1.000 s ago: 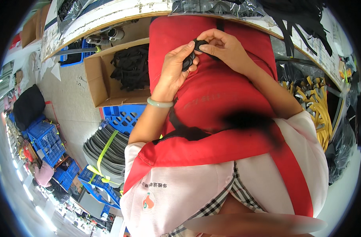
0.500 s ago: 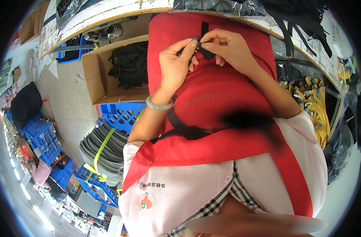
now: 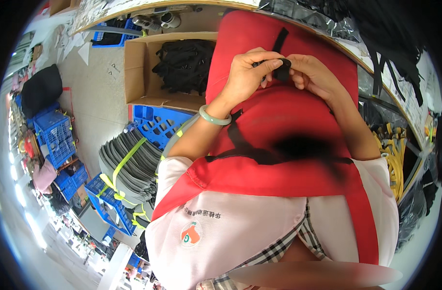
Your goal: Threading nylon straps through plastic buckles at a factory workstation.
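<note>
Over the lap of my red apron (image 3: 264,126), both hands meet at a black webbing strap (image 3: 282,73). My left hand (image 3: 247,75), with a pale bangle on its wrist, is closed, thumb and forefinger pinching a dark end of the strap. From the other side my right hand (image 3: 314,76) pinches the same strap, its fingertips close to the left thumb. One length of strap runs away from my hands over the apron, and a short wide part hangs below the fingers. Any small fitting between the fingertips is too hidden to make out.
To the left is an open cardboard box (image 3: 134,72) of black straps (image 3: 184,65). Nearer stand a blue crate (image 3: 155,126) and a stack of grey sheets (image 3: 126,162) tied with a yellow-green band. A worktable's edge (image 3: 322,38) crosses ahead; yellow straps (image 3: 392,164) hang at the right.
The whole view has shifted, so my hands and the box appear further right. My fingers have changed their grip on the strap, and its wide part is now folded up between them.
</note>
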